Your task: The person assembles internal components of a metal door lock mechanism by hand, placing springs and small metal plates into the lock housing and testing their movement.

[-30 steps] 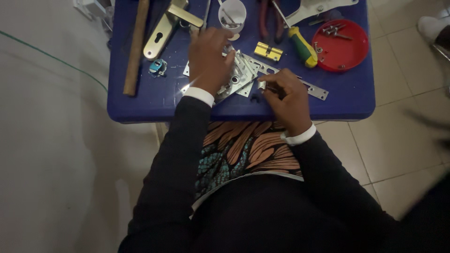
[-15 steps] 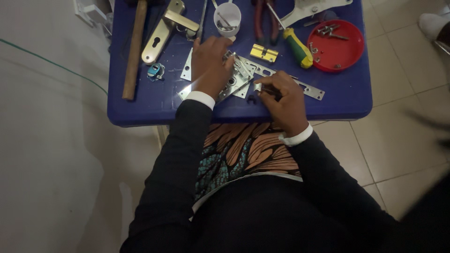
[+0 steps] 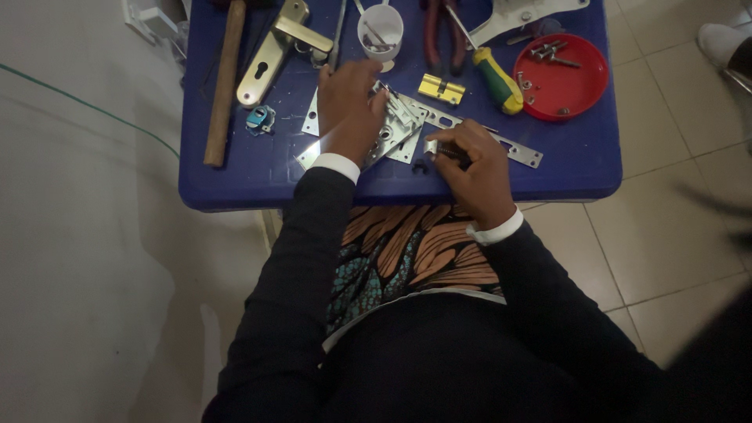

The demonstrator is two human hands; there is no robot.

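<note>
My left hand (image 3: 348, 106) presses down on a silver metal lock body (image 3: 395, 129) lying on the blue table (image 3: 235, 176). My right hand (image 3: 474, 164) sits just right of it, fingers pinched on a small metal lock part (image 3: 433, 146) near the table's front edge. A long silver faceplate strip (image 3: 517, 150) runs out from under the right hand. A small dark piece (image 3: 419, 165) lies between the two hands.
On the table lie a wooden handle (image 3: 222, 86), a brass door handle plate (image 3: 270, 51), a white cup (image 3: 381, 30), a brass cylinder (image 3: 440, 88), a green-yellow screwdriver (image 3: 495, 74), pliers (image 3: 435, 31), a small blue object (image 3: 258, 119) and a red dish of screws (image 3: 561, 76). A shoe (image 3: 721, 39) stands far right.
My right hand has drawn slightly away from the lock body with the small part in its fingers. The left hand stays on the lock body.
</note>
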